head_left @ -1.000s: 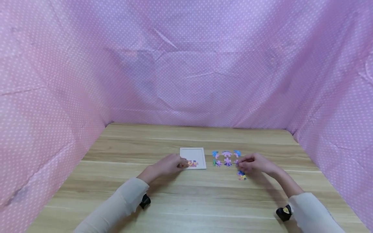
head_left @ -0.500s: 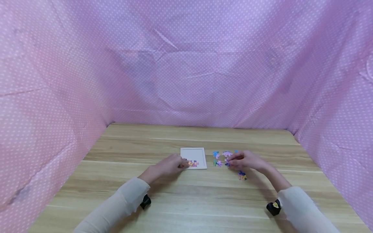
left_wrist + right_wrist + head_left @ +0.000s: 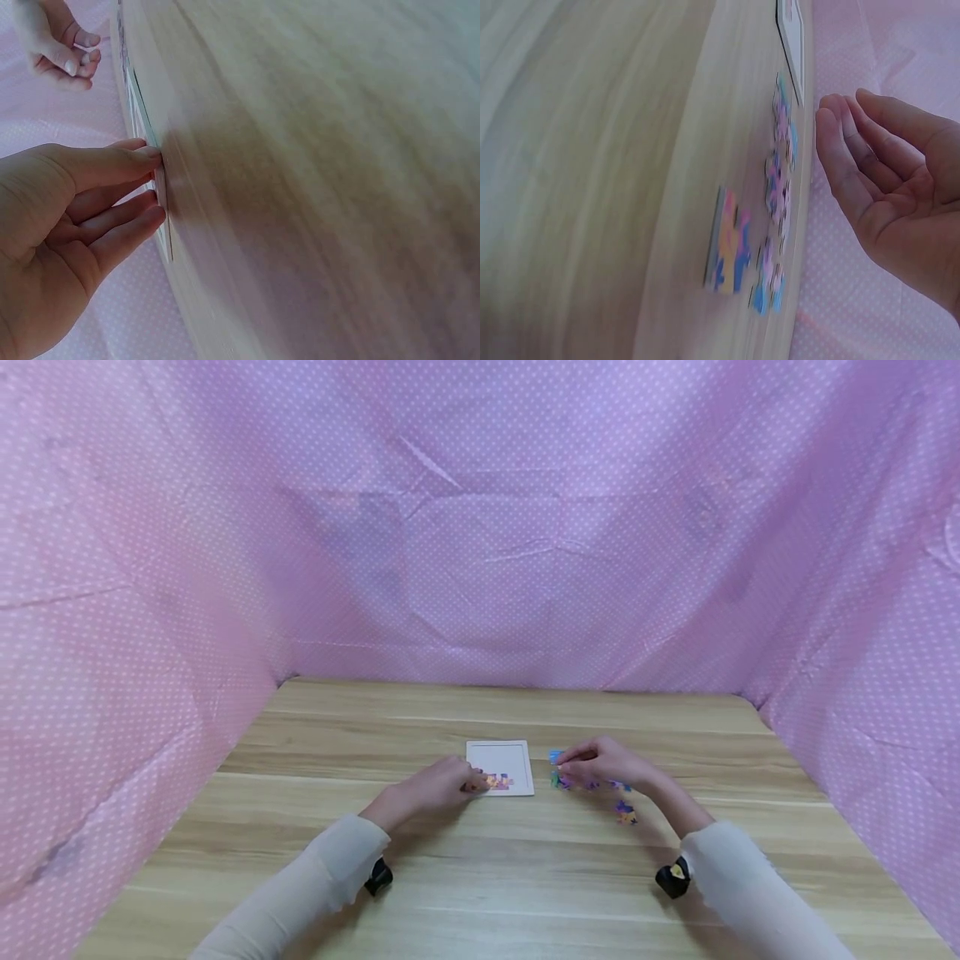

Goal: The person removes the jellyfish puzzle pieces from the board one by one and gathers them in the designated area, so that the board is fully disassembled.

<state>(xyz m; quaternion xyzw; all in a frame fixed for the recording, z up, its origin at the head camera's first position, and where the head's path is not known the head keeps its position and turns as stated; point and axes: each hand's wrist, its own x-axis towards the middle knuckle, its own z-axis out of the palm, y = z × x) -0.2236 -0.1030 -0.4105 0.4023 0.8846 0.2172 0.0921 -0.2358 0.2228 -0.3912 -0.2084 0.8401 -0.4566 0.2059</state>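
A white puzzle frame (image 3: 501,757) lies flat on the wooden table, with joined orange and pink jigsaw pieces (image 3: 501,782) along its near side. My left hand (image 3: 441,785) rests at the frame's near-left corner, its fingertips touching there; in the left wrist view the thumb and fingers meet the frame's edge. To the right, my right hand (image 3: 606,763) hovers over loose purple and blue jigsaw pieces (image 3: 780,172), partly hiding them in the head view. Nothing shows between its loosely bent fingers (image 3: 836,142). Nearer the person lie blue and yellow jigsaw pieces (image 3: 626,812).
Pink polka-dot cloth (image 3: 510,568) walls the table's back and sides. The wooden tabletop (image 3: 510,893) extends toward the person. Black wrist straps (image 3: 672,878) show under both pale sleeves (image 3: 750,877).
My right hand has moved left across the loose pieces, from the right column to the left one nearest the frame. My left hand has stayed at the frame's corner.
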